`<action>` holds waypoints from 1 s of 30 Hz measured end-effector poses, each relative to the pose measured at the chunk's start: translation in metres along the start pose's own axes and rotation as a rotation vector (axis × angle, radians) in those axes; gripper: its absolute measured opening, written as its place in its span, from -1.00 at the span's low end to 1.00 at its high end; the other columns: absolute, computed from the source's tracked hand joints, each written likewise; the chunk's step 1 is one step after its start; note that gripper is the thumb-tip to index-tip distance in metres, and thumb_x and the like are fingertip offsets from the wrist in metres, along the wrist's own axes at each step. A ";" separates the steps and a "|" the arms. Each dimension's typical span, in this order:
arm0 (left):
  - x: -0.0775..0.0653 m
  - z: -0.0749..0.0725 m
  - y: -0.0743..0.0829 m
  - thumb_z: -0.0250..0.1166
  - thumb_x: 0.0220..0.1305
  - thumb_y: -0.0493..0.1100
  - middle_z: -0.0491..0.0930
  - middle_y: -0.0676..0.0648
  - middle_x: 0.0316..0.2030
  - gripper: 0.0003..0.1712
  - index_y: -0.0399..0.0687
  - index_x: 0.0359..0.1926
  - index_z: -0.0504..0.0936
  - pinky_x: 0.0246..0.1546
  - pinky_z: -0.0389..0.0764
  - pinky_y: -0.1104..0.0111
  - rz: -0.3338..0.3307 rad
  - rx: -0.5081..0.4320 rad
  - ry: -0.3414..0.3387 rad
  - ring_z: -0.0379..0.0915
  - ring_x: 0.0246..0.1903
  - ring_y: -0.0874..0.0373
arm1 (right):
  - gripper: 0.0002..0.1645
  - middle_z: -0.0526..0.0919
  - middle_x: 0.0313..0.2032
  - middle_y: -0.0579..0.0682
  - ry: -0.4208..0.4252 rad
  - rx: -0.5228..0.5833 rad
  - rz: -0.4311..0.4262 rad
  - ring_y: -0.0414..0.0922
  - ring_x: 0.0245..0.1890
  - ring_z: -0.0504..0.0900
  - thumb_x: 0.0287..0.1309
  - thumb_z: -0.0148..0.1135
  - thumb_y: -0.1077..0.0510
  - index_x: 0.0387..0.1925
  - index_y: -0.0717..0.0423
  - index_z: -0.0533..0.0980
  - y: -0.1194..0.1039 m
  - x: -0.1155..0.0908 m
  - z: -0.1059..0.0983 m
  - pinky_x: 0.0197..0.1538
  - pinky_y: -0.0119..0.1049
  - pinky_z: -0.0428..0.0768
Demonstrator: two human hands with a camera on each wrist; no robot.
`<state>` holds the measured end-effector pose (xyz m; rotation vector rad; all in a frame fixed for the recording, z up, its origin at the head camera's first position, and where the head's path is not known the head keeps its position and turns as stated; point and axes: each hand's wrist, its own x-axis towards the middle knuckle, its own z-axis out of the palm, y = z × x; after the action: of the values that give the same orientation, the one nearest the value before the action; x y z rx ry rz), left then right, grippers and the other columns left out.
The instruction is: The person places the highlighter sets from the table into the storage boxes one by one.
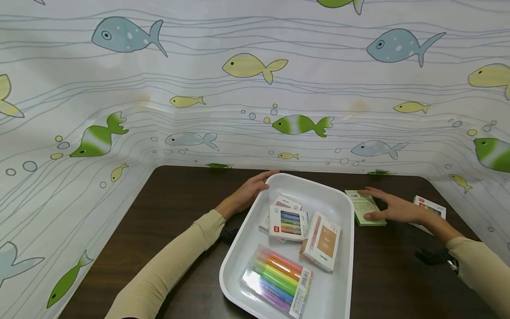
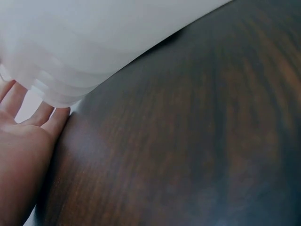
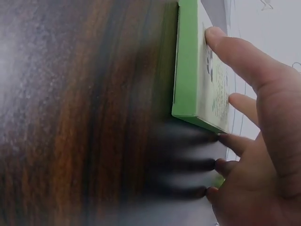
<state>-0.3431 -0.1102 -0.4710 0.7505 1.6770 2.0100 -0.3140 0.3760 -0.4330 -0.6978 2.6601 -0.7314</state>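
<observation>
A white plastic tray [image 1: 292, 181] stands at the middle of the table. My left hand [image 1: 249, 195] rests against the tray's far left corner; in the left wrist view its fingers [image 2: 56, 117] touch the outer wall. To the right of the tray lies a flat light-green box [image 1: 368, 210] with printed text. My right hand [image 1: 398, 208] is over this box, and in the right wrist view the thumb [image 3: 221, 40] touches its top face. The other fingers are spread, with several tips beyond the box's edge, near the tabletop.
Inside the tray are a clear pack of rainbow-coloured markers [image 1: 279, 279], a white box with coloured sticks shown [image 1: 288, 222], another white box with a brown panel [image 1: 322, 241] and boxes partly underneath. Another white box [image 1: 430, 206] lies behind the right hand. Fish-patterned cloth [image 1: 255, 106] surrounds the dark table [image 1: 175, 195].
</observation>
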 end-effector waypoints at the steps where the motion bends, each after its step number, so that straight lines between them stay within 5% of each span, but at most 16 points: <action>1: 0.000 0.000 0.000 0.02 0.48 -0.22 0.26 -0.24 0.44 -0.28 -0.05 0.60 0.11 0.05 0.60 0.11 0.002 0.001 -0.001 0.31 0.29 -0.25 | 0.02 -0.02 0.50 0.43 0.011 -0.002 -0.007 0.52 0.38 0.08 0.22 0.43 -0.09 0.54 0.16 0.17 0.002 0.000 0.000 0.11 0.55 0.25; 16: -0.002 0.001 0.000 -0.03 0.50 -0.25 0.26 -0.22 0.43 -0.30 -0.08 0.61 0.09 0.02 0.62 0.13 0.001 0.003 0.004 0.32 0.28 -0.24 | 0.01 0.08 0.45 0.45 0.153 -0.011 -0.014 0.54 0.36 0.09 0.07 0.57 -0.05 0.46 0.20 0.32 -0.001 -0.002 0.012 0.13 0.58 0.18; 24: -0.003 -0.003 -0.003 -0.02 0.51 -0.25 0.27 -0.25 0.43 -0.30 -0.08 0.60 0.10 0.02 0.62 0.14 0.009 -0.002 0.008 0.32 0.28 -0.26 | 0.01 0.14 0.41 0.49 0.236 -0.063 -0.004 0.56 0.31 0.16 0.01 0.61 -0.10 0.40 0.24 0.39 -0.011 -0.002 0.015 0.11 0.56 0.24; 30: 0.002 -0.001 -0.002 0.00 0.46 -0.23 0.31 -0.19 0.40 -0.27 -0.09 0.60 0.10 0.02 0.62 0.11 0.011 0.006 0.006 0.38 0.25 -0.18 | -0.08 0.25 0.40 0.43 0.288 0.015 0.007 0.50 0.25 0.35 0.10 0.57 -0.04 0.37 0.29 0.40 -0.006 -0.005 0.012 0.09 0.43 0.41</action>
<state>-0.3451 -0.1097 -0.4730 0.7580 1.6866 2.0177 -0.3026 0.3698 -0.4388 -0.6195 2.9083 -0.9109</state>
